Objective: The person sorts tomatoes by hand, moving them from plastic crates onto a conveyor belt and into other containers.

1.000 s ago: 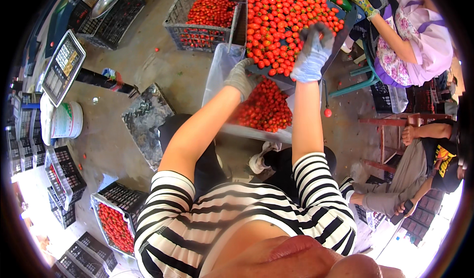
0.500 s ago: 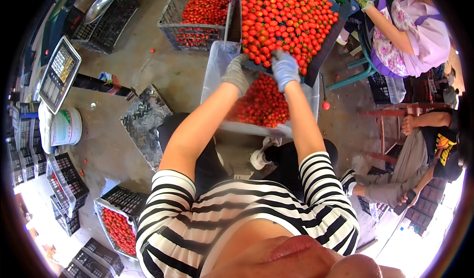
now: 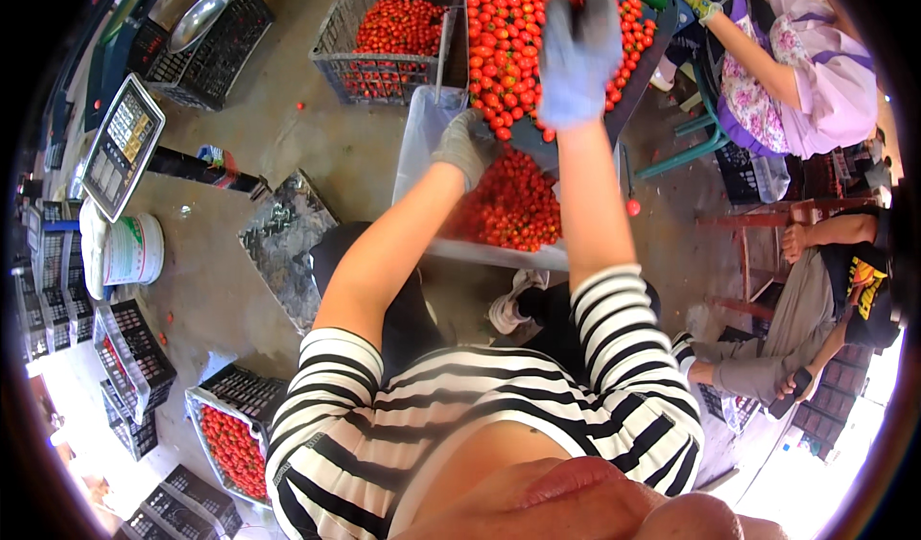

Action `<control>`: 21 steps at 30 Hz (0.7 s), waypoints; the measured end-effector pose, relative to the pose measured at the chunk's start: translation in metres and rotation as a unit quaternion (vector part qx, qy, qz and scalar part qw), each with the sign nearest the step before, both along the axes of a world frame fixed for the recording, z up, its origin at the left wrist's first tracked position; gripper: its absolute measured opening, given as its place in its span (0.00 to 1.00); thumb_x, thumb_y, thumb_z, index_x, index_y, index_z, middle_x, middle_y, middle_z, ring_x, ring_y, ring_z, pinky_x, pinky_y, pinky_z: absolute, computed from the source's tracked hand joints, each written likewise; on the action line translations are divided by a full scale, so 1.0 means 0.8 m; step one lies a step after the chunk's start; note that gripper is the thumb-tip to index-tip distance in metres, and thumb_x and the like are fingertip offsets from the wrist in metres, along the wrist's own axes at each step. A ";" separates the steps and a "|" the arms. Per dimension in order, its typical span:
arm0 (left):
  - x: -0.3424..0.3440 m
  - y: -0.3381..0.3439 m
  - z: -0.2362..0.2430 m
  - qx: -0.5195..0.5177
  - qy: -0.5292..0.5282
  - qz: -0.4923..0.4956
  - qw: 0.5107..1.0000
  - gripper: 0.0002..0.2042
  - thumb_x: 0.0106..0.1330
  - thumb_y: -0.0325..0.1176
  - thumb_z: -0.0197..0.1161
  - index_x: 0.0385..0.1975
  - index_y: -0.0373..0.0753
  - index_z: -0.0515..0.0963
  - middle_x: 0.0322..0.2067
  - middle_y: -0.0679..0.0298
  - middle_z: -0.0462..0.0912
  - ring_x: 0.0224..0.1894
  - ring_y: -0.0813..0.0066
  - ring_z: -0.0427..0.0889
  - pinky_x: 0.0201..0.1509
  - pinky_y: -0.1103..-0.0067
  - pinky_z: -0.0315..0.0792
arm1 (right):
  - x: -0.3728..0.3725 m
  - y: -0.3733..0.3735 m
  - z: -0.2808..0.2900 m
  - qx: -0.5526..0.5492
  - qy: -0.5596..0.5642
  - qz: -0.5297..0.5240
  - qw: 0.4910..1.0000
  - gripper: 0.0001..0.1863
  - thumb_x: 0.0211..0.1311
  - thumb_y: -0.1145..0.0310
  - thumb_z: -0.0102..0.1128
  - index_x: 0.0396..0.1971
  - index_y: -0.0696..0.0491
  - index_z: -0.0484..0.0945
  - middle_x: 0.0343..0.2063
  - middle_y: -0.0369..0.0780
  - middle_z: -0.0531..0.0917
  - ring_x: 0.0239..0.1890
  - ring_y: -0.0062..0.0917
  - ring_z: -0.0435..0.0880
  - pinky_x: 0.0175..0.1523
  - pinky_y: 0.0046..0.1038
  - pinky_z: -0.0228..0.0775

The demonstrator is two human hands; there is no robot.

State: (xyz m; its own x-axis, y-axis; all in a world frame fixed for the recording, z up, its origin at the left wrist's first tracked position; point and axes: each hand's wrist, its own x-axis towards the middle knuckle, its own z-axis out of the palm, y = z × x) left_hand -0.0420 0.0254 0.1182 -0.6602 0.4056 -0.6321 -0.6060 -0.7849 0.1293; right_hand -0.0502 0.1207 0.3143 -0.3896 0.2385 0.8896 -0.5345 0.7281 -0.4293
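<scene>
Small red cherry tomatoes [image 3: 504,46] cover a dark tray [image 3: 628,108] in front of me. My right hand [image 3: 580,56], in a blue-grey glove, reaches over them. It is smeared by motion, and its dark fingertips are among the tomatoes, so its grip cannot be made out. At the tray's near left corner is my left hand [image 3: 462,147], in a grey glove, its fingers partly hidden at the edge. Under the tray's near edge stands a crate lined with clear plastic [image 3: 414,147], holding a heap of smaller, darker red tomatoes [image 3: 513,204].
Beyond, to the left, stands a black crate [image 3: 374,75] of tomatoes. A scale display [image 3: 123,147], its metal platform [image 3: 288,243] and a white bucket [image 3: 134,249] are at left. Another tomato crate [image 3: 230,444] sits near left. A gloved co-worker [image 3: 796,70] sits right; another person [image 3: 815,291] sits nearer.
My right hand has moved from the tray's near edge forward over the tomatoes. Fewer tomatoes lie at the near edge, baring some tray. My left hand stays near the corner.
</scene>
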 end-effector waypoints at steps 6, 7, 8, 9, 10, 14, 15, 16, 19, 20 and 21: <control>-0.005 -0.004 -0.006 -0.033 0.042 -0.024 0.998 0.16 0.55 0.32 0.58 0.43 0.36 0.68 0.46 0.55 0.70 0.48 0.54 0.72 0.49 0.57 0.72 | -0.067 0.065 0.004 -0.075 -0.159 0.042 0.983 0.17 0.55 0.69 0.57 0.44 0.59 0.71 0.38 0.48 0.78 0.41 0.38 0.76 0.46 0.32 0.67; -0.004 -0.005 -0.008 -0.032 0.030 -0.026 0.999 0.17 0.56 0.32 0.58 0.44 0.36 0.67 0.47 0.56 0.70 0.48 0.53 0.71 0.50 0.56 0.72 | -0.035 0.076 -0.013 -0.122 -0.167 0.051 0.977 0.12 0.57 0.66 0.56 0.37 0.59 0.76 0.32 0.47 0.80 0.34 0.39 0.78 0.41 0.32 0.70; -0.005 0.000 -0.003 -0.027 0.023 -0.026 0.999 0.17 0.56 0.33 0.57 0.45 0.36 0.67 0.47 0.56 0.70 0.49 0.53 0.71 0.51 0.56 0.71 | -0.026 0.100 -0.050 -0.073 -0.227 -0.007 0.971 0.12 0.57 0.65 0.55 0.35 0.57 0.77 0.32 0.48 0.80 0.35 0.41 0.78 0.41 0.33 0.70; -0.006 0.007 0.003 -0.023 0.014 -0.030 0.999 0.17 0.57 0.33 0.57 0.46 0.36 0.66 0.47 0.56 0.70 0.50 0.53 0.71 0.52 0.56 0.70 | -0.015 0.123 -0.099 -0.024 -0.286 -0.069 0.955 0.12 0.58 0.64 0.53 0.33 0.56 0.78 0.32 0.48 0.80 0.36 0.42 0.79 0.41 0.33 0.70; -0.006 0.011 0.007 -0.022 0.006 -0.031 0.999 0.17 0.58 0.33 0.56 0.47 0.36 0.66 0.48 0.56 0.70 0.51 0.53 0.70 0.53 0.56 0.70 | -0.005 0.134 -0.138 0.080 -0.399 -0.144 0.902 0.12 0.59 0.62 0.51 0.31 0.54 0.79 0.33 0.49 0.80 0.37 0.42 0.79 0.42 0.35 0.71; -0.004 0.012 0.009 -0.028 0.014 -0.033 0.999 0.18 0.59 0.33 0.55 0.48 0.35 0.65 0.48 0.55 0.69 0.52 0.53 0.70 0.54 0.56 0.69 | 0.031 0.108 -0.231 0.230 -0.546 -0.144 0.792 0.14 0.60 0.64 0.43 0.39 0.54 0.75 0.38 0.50 0.78 0.40 0.44 0.78 0.47 0.39 0.70; -0.005 0.011 0.013 -0.033 0.009 -0.030 0.999 0.18 0.59 0.32 0.55 0.47 0.35 0.65 0.48 0.54 0.70 0.51 0.53 0.70 0.53 0.56 0.70 | 0.026 0.090 -0.213 0.229 -0.619 -0.164 0.733 0.14 0.61 0.66 0.41 0.40 0.55 0.74 0.39 0.51 0.77 0.42 0.44 0.78 0.49 0.39 0.69; -0.005 0.010 0.017 -0.036 0.004 -0.027 0.999 0.17 0.59 0.32 0.55 0.47 0.35 0.65 0.47 0.54 0.70 0.51 0.53 0.71 0.53 0.56 0.70 | 0.020 0.093 -0.231 0.218 -0.617 -0.172 0.737 0.14 0.60 0.65 0.43 0.41 0.55 0.73 0.39 0.51 0.77 0.42 0.44 0.78 0.48 0.40 0.70; 0.004 0.012 0.036 0.031 0.002 0.000 1.000 0.17 0.58 0.32 0.56 0.47 0.35 0.66 0.46 0.54 0.72 0.49 0.54 0.73 0.52 0.57 0.71 | 0.021 0.100 -0.226 0.224 -0.602 -0.156 0.751 0.16 0.56 0.63 0.50 0.42 0.55 0.72 0.38 0.50 0.78 0.41 0.44 0.79 0.45 0.40 0.71; 0.006 0.007 0.038 0.012 0.006 -0.018 1.000 0.17 0.57 0.32 0.57 0.46 0.35 0.68 0.45 0.54 0.73 0.48 0.54 0.74 0.50 0.58 0.73 | 0.025 0.094 -0.208 0.233 -0.594 -0.141 0.757 0.17 0.55 0.62 0.52 0.42 0.55 0.72 0.38 0.50 0.77 0.40 0.44 0.79 0.44 0.40 0.72; 0.004 0.006 0.034 0.012 0.017 -0.010 1.000 0.17 0.57 0.32 0.57 0.45 0.35 0.68 0.45 0.54 0.73 0.48 0.54 0.74 0.49 0.58 0.73 | 0.026 0.085 -0.178 0.195 -0.583 -0.161 0.772 0.18 0.50 0.62 0.57 0.41 0.54 0.72 0.38 0.51 0.77 0.39 0.44 0.79 0.42 0.40 0.72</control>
